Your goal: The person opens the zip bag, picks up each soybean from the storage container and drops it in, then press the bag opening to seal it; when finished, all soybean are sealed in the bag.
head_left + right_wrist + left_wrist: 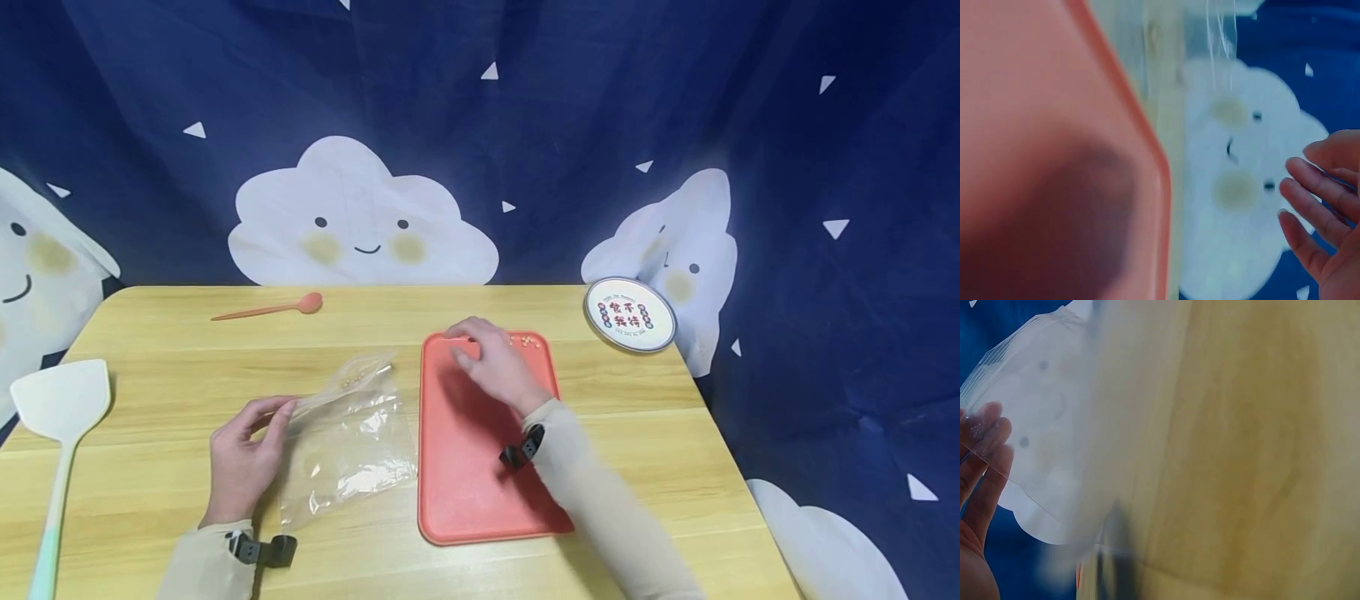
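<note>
A clear zip bag (348,450) lies on the table, its mouth toward the far side. My left hand (251,450) pinches the bag's rim between thumb and fingers at its left corner. A few small pale yellow kernels (351,381) show through the plastic near the mouth. My right hand (491,362) hovers over the far end of the red tray (457,492), fingers loosely bent and apart, with nothing held in the right wrist view. More yellow kernels (528,341) lie in the tray's far right corner, just beyond this hand.
An orange spoon (277,308) lies at the back of the wooden table (375,567). Along the left edge is a white spatula (63,400) with a mint handle. A white plate (630,314) with printed characters sits at the back right. Behind hangs a blue curtain (540,125) with clouds.
</note>
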`<control>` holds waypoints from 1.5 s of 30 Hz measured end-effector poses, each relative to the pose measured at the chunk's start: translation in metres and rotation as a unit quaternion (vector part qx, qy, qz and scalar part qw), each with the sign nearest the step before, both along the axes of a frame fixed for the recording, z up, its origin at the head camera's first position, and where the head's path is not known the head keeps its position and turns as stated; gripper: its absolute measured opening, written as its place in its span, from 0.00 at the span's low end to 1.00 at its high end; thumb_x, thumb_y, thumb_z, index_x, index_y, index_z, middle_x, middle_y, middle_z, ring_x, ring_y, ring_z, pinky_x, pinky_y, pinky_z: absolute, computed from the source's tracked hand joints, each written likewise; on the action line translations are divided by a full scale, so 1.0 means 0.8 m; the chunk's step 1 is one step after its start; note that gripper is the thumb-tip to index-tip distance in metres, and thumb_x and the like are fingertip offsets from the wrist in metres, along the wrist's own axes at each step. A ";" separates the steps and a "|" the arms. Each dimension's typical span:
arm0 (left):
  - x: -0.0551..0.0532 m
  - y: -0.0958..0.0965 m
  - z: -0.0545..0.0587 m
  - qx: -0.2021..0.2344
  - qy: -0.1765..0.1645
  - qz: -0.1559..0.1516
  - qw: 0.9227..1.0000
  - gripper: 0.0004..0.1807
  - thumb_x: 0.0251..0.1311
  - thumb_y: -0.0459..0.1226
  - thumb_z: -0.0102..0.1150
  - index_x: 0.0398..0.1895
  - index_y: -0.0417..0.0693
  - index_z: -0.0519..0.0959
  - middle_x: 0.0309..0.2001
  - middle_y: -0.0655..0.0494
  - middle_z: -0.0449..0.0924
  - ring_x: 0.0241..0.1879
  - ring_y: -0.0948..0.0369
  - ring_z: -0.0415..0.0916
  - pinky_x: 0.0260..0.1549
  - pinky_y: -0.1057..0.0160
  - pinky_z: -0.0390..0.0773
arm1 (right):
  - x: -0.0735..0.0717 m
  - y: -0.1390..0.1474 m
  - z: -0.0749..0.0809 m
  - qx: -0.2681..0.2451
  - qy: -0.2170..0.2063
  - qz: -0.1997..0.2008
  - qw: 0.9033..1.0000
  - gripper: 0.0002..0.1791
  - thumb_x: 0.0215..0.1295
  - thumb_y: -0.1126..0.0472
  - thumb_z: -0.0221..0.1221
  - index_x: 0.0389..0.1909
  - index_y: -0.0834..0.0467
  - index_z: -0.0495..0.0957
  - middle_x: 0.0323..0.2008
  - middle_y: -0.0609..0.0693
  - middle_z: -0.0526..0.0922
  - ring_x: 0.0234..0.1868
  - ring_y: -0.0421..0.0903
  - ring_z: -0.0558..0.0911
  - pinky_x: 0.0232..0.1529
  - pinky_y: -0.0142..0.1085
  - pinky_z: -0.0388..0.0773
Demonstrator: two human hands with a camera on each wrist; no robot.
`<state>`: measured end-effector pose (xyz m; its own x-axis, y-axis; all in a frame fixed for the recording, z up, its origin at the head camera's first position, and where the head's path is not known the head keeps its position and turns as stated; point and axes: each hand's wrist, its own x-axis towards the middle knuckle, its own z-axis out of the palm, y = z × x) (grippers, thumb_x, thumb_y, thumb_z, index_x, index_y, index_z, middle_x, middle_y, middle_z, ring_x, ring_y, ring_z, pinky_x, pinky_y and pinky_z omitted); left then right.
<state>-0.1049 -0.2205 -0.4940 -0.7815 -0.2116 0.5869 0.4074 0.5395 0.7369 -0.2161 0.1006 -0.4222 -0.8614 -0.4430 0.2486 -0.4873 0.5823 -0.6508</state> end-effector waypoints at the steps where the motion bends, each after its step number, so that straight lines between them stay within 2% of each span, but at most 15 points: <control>1: 0.000 0.000 0.000 0.001 0.001 0.000 1.000 0.05 0.56 0.21 0.64 0.35 0.32 0.83 0.34 0.41 0.85 0.38 0.77 0.79 0.40 0.79 0.77 | -0.005 0.009 -0.001 0.019 0.014 -0.008 1.000 0.13 0.64 0.65 0.63 0.49 0.56 0.81 0.48 0.48 0.82 0.54 0.46 0.78 0.56 0.42 0.76; 4: 0.000 0.001 0.000 0.006 0.002 -0.002 1.000 0.05 0.56 0.21 0.64 0.35 0.32 0.83 0.34 0.41 0.84 0.38 0.77 0.79 0.40 0.79 0.77 | -0.020 0.035 -0.004 0.065 0.042 -0.024 0.997 0.13 0.62 0.66 0.65 0.48 0.57 0.82 0.47 0.49 0.83 0.53 0.48 0.79 0.55 0.42 0.76; 7: 0.000 0.000 0.000 0.008 -0.004 -0.004 1.000 0.05 0.56 0.21 0.64 0.35 0.31 0.83 0.35 0.41 0.85 0.38 0.77 0.79 0.40 0.79 0.77 | -0.033 0.057 -0.011 0.100 0.045 -0.036 0.993 0.14 0.60 0.67 0.66 0.47 0.59 0.82 0.46 0.50 0.82 0.50 0.51 0.80 0.54 0.43 0.76; 14: -0.002 0.000 0.000 0.001 0.002 0.002 1.000 0.07 0.55 0.19 0.64 0.35 0.33 0.84 0.34 0.41 0.85 0.39 0.77 0.79 0.41 0.80 0.77 | -0.059 0.082 -0.035 0.177 0.010 -0.054 0.983 0.12 0.61 0.65 0.65 0.45 0.61 0.83 0.43 0.52 0.81 0.48 0.51 0.78 0.54 0.44 0.76; 20: -0.001 0.002 0.001 0.007 -0.001 -0.005 1.000 0.06 0.54 0.19 0.65 0.34 0.32 0.83 0.34 0.40 0.85 0.38 0.77 0.79 0.41 0.79 0.77 | -0.071 0.085 -0.049 0.229 -0.028 -0.057 0.971 0.10 0.63 0.65 0.63 0.45 0.60 0.83 0.39 0.52 0.78 0.44 0.51 0.78 0.49 0.45 0.77; 27: 0.001 -0.001 0.000 0.005 -0.010 -0.005 1.000 0.05 0.55 0.21 0.65 0.35 0.33 0.83 0.34 0.41 0.85 0.38 0.77 0.79 0.41 0.79 0.78 | -0.078 0.085 -0.061 0.252 -0.019 -0.062 0.965 0.07 0.63 0.67 0.62 0.41 0.58 0.83 0.37 0.51 0.78 0.44 0.51 0.78 0.49 0.44 0.78; 34: 0.000 -0.001 -0.001 0.004 0.001 -0.001 1.000 0.06 0.54 0.20 0.65 0.35 0.33 0.84 0.34 0.41 0.85 0.37 0.77 0.79 0.40 0.79 0.77 | -0.080 0.086 -0.064 0.276 0.000 -0.041 0.960 0.03 0.63 0.68 0.62 0.36 0.59 0.81 0.33 0.52 0.77 0.40 0.52 0.78 0.44 0.43 0.79; 41: 0.001 0.002 0.002 0.003 0.005 0.002 1.000 0.07 0.53 0.19 0.65 0.35 0.34 0.84 0.34 0.40 0.85 0.37 0.77 0.79 0.40 0.80 0.77 | -0.078 0.088 -0.061 0.273 0.008 -0.022 0.962 0.03 0.63 0.68 0.62 0.34 0.58 0.79 0.32 0.50 0.75 0.38 0.50 0.78 0.41 0.41 0.79; 45: 0.001 0.001 0.002 0.002 0.003 0.005 1.000 0.07 0.54 0.19 0.65 0.34 0.33 0.84 0.33 0.40 0.85 0.38 0.77 0.79 0.40 0.80 0.77 | -0.075 0.087 -0.058 0.247 0.011 -0.030 0.969 0.02 0.63 0.66 0.63 0.35 0.57 0.80 0.31 0.49 0.77 0.36 0.48 0.78 0.40 0.42 0.79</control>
